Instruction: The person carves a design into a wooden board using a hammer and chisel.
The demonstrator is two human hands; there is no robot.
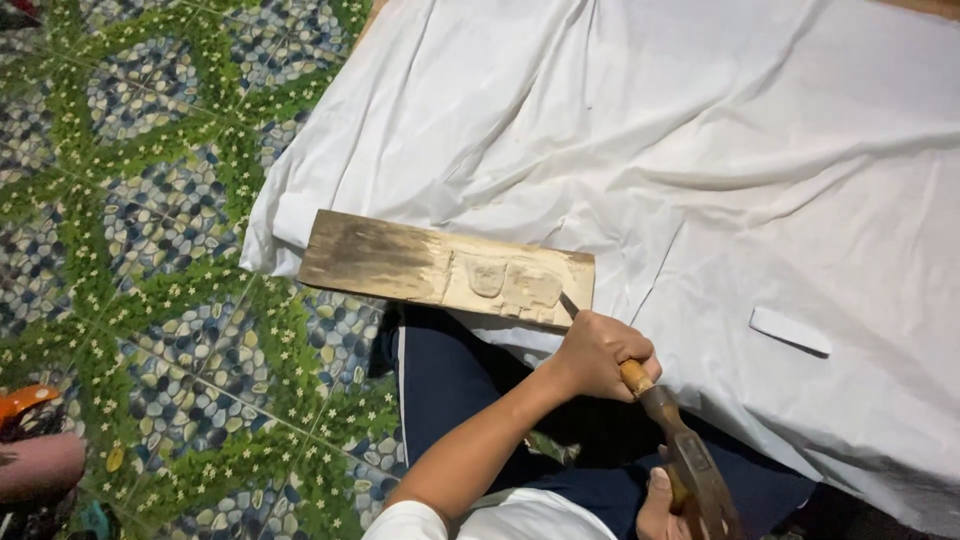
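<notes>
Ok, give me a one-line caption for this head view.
Left hand sets a chisel against a carved wooden plank on white cloth; right hand grips a mallet.

The left hand [598,352] grips a wooden-handled chisel [632,376], its tip set at the carved end of a wooden plank [445,270]. The right hand [662,505] — low in view — holds a hammer [700,475]. The plank lies partly on a white cloth [700,150], partly over the patterned tile floor [150,250].

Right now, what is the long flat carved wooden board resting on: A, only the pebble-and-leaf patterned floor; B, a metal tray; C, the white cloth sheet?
C: the carved wooden board lies on the white cloth sheet, its left end near the cloth's edge.
</notes>
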